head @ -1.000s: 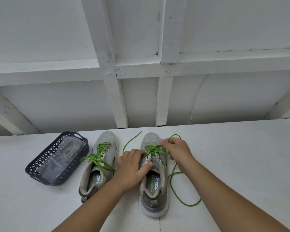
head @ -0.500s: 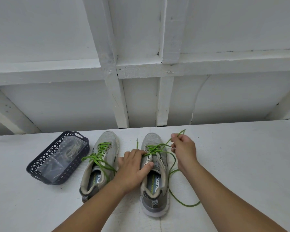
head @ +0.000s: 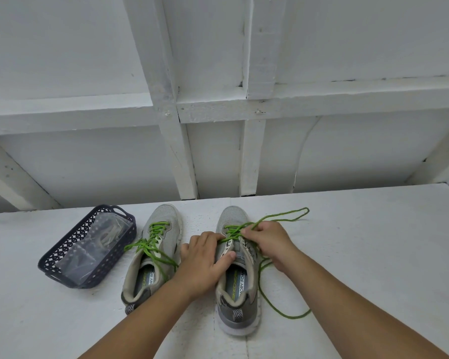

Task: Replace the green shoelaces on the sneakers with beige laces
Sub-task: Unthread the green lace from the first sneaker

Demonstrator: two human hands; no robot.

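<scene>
The white painted tabletop [head: 360, 255] stretches in front of me, up to a white wooden framed wall [head: 218, 99]. At its left side sits a dark blue perforated plastic basket [head: 62, 257] with a clear plastic bag of beige laces [head: 106, 235] lying inside.

Two grey mesh sneakers stand side by side, long axes running away from me, toes toward the wall and heels toward me. The left grey sneaker [head: 163, 224] is just beside the basket; its green shoelace [head: 153, 244] is threaded through the eyelets, the loose ends trailing across the opening. The right grey sneaker [head: 233, 301] lies between my forearms.

My left hand [head: 200, 263] grips this shoe at its left side, fingers curled over the lacing and thumb across the tongue. My right hand [head: 270, 244] pinches the shoe's green cord lace [head: 283, 217] at the upper eyelets; one loop reaches out to the right toward the wall, and another length curls on the tabletop beside the heel.
</scene>
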